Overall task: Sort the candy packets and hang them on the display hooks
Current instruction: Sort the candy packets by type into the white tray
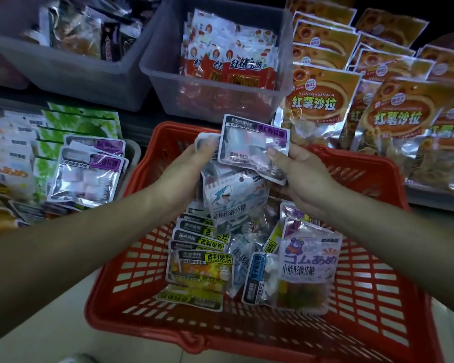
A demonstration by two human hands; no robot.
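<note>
**Purple-label packet held over the red basket by both hands**

Most of the lower view is taken up by the red basket (142,258), which is set on a pale floor (50,323). Its far rim is close under the shelf edge. Bare mesh is seen along its left wall, its right wall and its near rim, and the load is gathered toward the middle.

Beyond the far rim, a clear bin (163,87) of red-and-white packets and a grey bin (76,74) are seen side by side. Orange packets (315,106) are ranked upright past the basket's far right corner. Green packets (81,119) and matching purple packets (89,174) are stacked just past its left wall.

Inside the basket, a bear packet (309,263) is laid near the right wall. Yellow-label packets (202,268) are fanned in an overlapping stack left of centre.

Above the far half of the basket, a bundle of packets (220,174) is gripped at its left edge by the left hand (184,174), fingers curled under and thumb on top. A shark packet (233,197) is hung from that bundle. The purple-label packet (254,148) is laid on top and is pinched at its right edge by the right hand (307,176), thumb over, fingers beneath.
</note>
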